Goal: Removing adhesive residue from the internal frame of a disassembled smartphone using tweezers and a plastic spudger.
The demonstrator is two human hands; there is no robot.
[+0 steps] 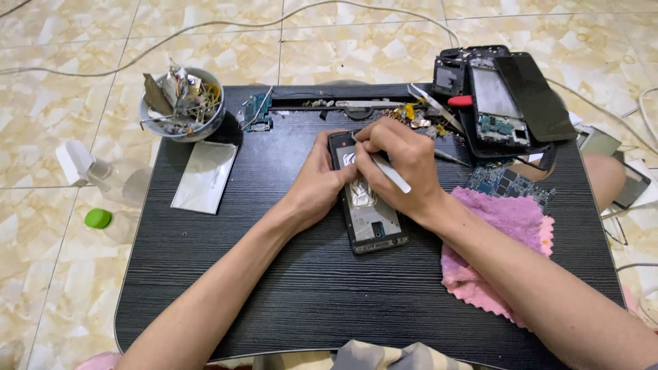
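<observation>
An opened phone [370,219] lies with its back off in the middle of a low black table [274,274]. My left hand [319,181] grips the phone's left edge near its top. My right hand [404,161] holds a thin white tool [391,173] like a pen, with its tip down inside the upper part of the phone. Silver shielding shows inside the body below my fingers.
A bowl [184,104] of small parts stands at the back left, a silver sheet [205,177] beside it. Stacked dismantled phones [504,103], a circuit board [507,183] and a pink cloth [504,236] lie right. A spray bottle [86,166] and green cap [98,218] sit on the tiled floor.
</observation>
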